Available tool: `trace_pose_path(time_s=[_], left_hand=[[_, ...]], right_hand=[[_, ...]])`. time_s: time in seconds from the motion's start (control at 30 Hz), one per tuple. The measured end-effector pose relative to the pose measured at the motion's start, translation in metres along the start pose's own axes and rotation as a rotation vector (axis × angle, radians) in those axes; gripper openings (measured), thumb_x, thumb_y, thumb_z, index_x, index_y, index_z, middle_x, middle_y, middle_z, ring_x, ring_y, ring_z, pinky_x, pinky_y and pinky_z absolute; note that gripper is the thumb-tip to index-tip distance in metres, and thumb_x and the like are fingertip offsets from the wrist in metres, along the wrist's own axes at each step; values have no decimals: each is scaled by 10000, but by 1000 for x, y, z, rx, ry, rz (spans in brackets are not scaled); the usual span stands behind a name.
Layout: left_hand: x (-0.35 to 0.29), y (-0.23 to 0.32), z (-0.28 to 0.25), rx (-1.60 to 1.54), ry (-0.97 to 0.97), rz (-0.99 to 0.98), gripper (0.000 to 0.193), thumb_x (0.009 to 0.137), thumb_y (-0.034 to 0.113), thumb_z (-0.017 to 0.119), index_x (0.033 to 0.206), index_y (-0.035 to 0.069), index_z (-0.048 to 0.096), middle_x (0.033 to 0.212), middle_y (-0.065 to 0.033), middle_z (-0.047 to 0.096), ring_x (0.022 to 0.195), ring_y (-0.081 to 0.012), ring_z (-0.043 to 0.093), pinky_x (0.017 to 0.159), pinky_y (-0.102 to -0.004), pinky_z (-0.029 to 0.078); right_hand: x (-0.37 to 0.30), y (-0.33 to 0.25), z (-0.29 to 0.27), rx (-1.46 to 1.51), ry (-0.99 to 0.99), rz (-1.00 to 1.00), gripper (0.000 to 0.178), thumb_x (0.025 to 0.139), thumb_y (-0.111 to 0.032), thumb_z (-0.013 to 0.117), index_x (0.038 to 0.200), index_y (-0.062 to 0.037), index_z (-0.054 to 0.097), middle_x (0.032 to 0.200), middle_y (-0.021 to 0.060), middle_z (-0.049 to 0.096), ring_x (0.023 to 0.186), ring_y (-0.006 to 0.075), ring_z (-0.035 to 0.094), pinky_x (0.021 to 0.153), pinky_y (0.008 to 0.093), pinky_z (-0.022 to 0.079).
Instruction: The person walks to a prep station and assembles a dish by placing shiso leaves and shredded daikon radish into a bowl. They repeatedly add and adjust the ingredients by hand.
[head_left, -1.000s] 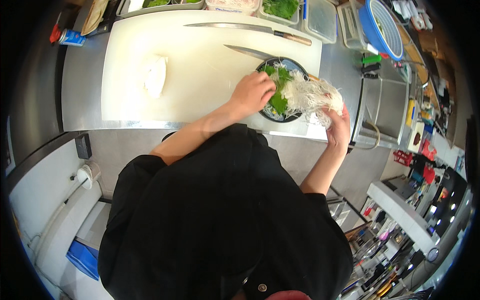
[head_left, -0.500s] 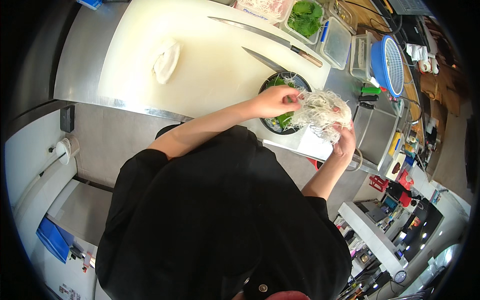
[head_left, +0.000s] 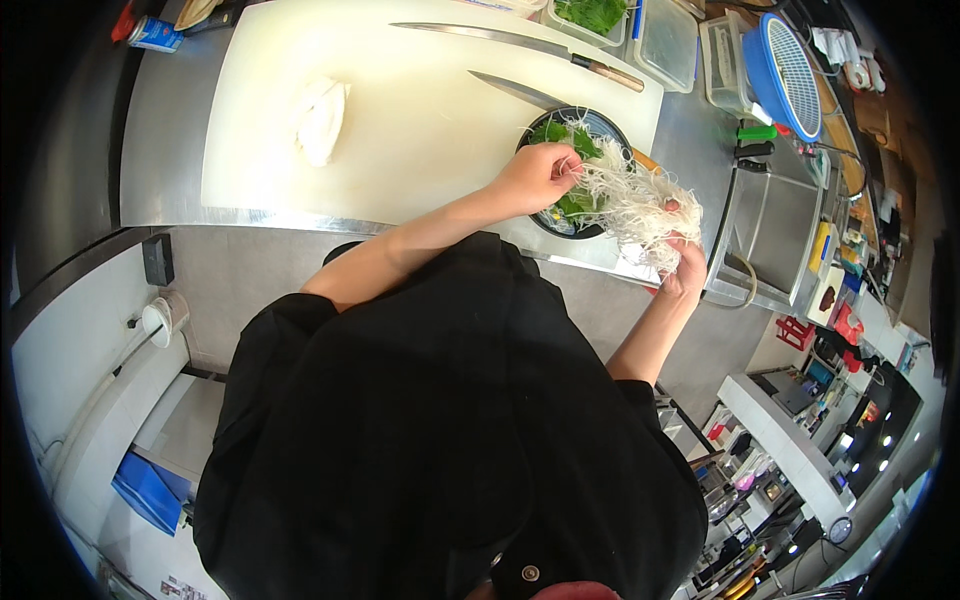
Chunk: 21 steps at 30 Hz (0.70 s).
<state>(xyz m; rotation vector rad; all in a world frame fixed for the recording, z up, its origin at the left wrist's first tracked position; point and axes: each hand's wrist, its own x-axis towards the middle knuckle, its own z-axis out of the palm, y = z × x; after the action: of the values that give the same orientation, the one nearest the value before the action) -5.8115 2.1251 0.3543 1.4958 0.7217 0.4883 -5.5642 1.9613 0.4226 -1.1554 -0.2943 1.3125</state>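
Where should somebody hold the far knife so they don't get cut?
Probably best by its wooden handle, coming from the right. The far knife lies flat on the board with its handle at the right end and its blade tip pointing left, so that side keeps fingers off the blade.

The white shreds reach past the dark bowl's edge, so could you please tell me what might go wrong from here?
Loose strands of the white shreds could drop outside the dark bowl, since the bundle in the right hand spreads past the rim. The nearer knife may pose a cut risk: its bare blade juts out beside the bowl, on the side where the left hand works.
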Motion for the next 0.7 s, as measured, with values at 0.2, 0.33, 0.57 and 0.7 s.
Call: trace_pose_path(time_s=[0.2, 0.33, 0.57, 0.7], left_hand=[[-6, -4, -2, 319, 197, 330, 117, 886, 106, 735, 992, 72, 698, 913, -84, 668, 862, -257, 646, 777, -359, 526], [-1, -2, -9, 162, 133, 285, 130, 879, 114, 747, 991, 71, 697, 936, -86, 670, 855, -233, 650, 782, -340, 529], [1, 1, -10, 110, 61, 200, 326, 877, 142, 737, 1185, 94, 643, 1076, -107, 641, 914, -237, 648, 800, -361, 544], [3, 12, 3, 455, 29, 307, 410, 873, 266, 749, 1233, 102, 640, 1157, -153, 598, 1091, -365, 599, 956, -463, 493]], right_hand=[[-4, -8, 2, 25, 27, -21, 516, 730, 65, 632, 1244, 55, 606, 1164, 199, 665, 1017, 300, 684, 813, 367, 598], [2, -24, 9, 12, -20, -10, 512, 735, 62, 634, 1246, 63, 600, 1153, 210, 665, 988, 292, 692, 771, 349, 603], [37, -59, 48, -20, -177, -6, 518, 764, 40, 631, 1277, 73, 570, 1110, 220, 674, 944, 289, 708, 741, 348, 608], [82, -75, 131, -140, -93, -27, 515, 788, 58, 605, 1302, 66, 569, 1135, 199, 682, 929, 257, 717, 676, 296, 597]])
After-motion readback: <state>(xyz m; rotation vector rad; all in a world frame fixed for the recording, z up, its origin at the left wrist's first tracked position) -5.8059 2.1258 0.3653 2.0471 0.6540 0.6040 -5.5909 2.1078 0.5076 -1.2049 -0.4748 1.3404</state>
